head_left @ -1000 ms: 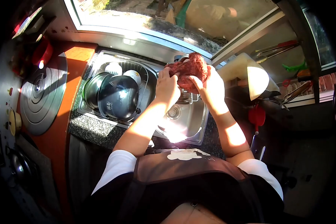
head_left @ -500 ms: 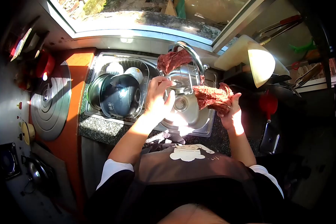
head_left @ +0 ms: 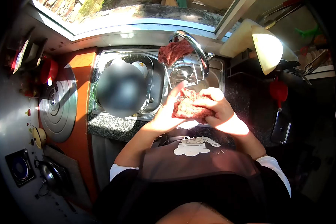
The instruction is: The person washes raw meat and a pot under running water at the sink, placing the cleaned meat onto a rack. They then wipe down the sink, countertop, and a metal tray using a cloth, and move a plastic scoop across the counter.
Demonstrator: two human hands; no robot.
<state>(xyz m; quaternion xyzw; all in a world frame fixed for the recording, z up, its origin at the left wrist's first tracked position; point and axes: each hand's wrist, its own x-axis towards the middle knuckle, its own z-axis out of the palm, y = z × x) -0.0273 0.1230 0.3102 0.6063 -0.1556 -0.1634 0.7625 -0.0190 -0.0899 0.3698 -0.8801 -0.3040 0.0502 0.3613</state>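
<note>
A crumpled red-brown cloth (head_left: 192,108) is bunched between my two hands over the near side of the sink. My right hand (head_left: 224,114) is closed on its right part, with the fingers curled over the top. At its left end, my left hand (head_left: 166,115) holds the cloth against the palm and fingers, one finger pointing up. Behind them a second red-brown cloth (head_left: 174,51) hangs on a wire rack (head_left: 170,76) beside the curved chrome faucet (head_left: 202,56). The sink basin (head_left: 212,82) is partly hidden by my hands.
To the left, a dish rack (head_left: 152,67) holds a large dark bowl (head_left: 121,89), blurred here, and a white cup (head_left: 139,68). A round grey lid (head_left: 58,104) rests on the orange counter (head_left: 84,86). Cutting boards (head_left: 267,50) and a red-handled utensil (head_left: 278,90) are at right.
My right hand has brought the cloth left and nearer to my body. My left hand, empty before with fingers apart, now grips the cloth's left end.
</note>
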